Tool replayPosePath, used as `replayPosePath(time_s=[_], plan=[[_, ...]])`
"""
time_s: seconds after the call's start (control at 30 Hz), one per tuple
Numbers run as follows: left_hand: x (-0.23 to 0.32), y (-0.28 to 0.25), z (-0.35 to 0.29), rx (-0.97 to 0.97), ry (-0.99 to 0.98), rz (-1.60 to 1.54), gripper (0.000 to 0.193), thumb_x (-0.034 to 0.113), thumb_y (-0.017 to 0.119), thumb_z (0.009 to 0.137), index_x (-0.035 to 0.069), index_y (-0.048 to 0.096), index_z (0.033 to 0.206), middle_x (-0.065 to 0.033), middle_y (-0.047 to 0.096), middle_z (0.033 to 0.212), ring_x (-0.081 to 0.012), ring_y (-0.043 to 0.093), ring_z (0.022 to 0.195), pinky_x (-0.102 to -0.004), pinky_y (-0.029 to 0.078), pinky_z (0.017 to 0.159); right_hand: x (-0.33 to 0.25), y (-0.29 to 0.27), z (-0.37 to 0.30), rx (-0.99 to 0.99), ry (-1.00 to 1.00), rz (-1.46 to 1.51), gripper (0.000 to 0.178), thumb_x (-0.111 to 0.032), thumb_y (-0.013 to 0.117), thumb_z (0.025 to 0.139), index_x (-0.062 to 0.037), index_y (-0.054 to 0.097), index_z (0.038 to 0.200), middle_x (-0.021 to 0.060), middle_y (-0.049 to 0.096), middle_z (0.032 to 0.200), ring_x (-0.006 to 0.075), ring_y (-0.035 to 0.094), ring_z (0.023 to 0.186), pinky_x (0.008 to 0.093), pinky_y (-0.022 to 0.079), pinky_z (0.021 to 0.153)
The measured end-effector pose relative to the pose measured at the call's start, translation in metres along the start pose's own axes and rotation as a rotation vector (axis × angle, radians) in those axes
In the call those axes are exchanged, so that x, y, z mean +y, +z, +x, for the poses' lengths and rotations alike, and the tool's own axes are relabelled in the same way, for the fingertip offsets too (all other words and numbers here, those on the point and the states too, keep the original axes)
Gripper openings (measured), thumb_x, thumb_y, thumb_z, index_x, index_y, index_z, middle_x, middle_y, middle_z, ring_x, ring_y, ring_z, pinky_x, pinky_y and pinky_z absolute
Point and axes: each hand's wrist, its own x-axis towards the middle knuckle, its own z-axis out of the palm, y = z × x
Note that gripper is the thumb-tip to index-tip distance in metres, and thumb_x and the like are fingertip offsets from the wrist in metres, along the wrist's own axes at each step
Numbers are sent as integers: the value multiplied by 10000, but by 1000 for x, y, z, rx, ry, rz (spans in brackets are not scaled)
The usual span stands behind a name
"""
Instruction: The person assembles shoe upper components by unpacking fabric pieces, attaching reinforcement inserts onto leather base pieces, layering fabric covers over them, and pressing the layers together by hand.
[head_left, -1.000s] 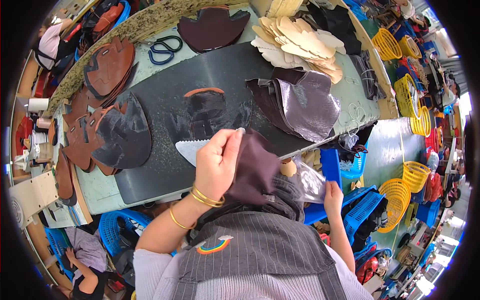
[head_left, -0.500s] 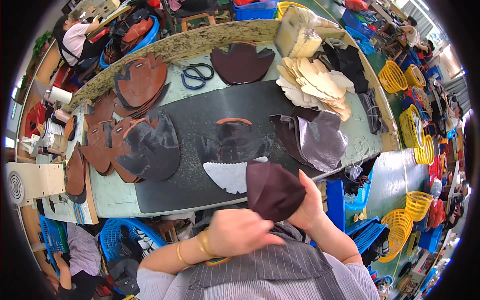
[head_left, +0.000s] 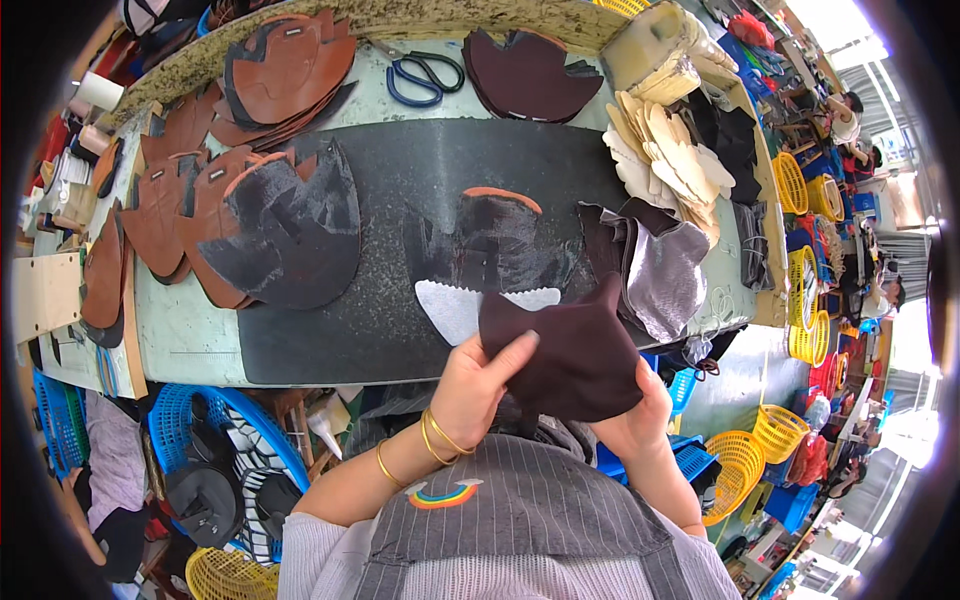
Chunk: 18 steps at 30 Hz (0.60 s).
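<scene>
A dark maroon piece of thin leather or fabric (head_left: 570, 355) is held up between my two hands, over the front edge of the table. My left hand (head_left: 480, 385) pinches its left side, thumb on top. At its lower right corner, my right hand (head_left: 635, 415) grips it, with most fingers hidden beneath. Just behind lies a black shoe-upper piece (head_left: 500, 240) with an orange-edged top. Along its front is a light grey backing strip (head_left: 450, 310) with a zigzag edge, partly covered by the maroon piece.
A black mat (head_left: 300, 345) covers the table's middle. Brown leather pieces (head_left: 290, 75) are stacked at left. Blue-handled scissors (head_left: 425, 80) lie at the back, beside stacked maroon pieces (head_left: 530, 75). Cream pieces (head_left: 665, 160) and shiny dark pieces (head_left: 660, 275) lie right. A blue basket (head_left: 180, 430) stands below left.
My left hand, blurred in front of the maroon piece before, now grips its left side. The piece has turned and spread between both hands. The whole view has shifted.
</scene>
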Motion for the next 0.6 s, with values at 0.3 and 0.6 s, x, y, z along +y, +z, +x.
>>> replayPosePath(time_s=[0.3,0.6], plan=[[40,-17,17,234,476,308,90,26,609,891,-12,650,961,-67,672,914,-119,633,797,-252,517,729,1,-17,60,275,-286,-279,154,-40,585,900,-4,604,1048,77,660,1004,147,639,886,284,521,799],[55,-52,40,456,586,791,242,83,636,881,-30,607,1093,-24,632,800,-23,521,509,-189,409,373,10,-31,101,351,-376,-911,137,-61,621,884,23,651,988,19,666,915,68,597,817,225,498,735]])
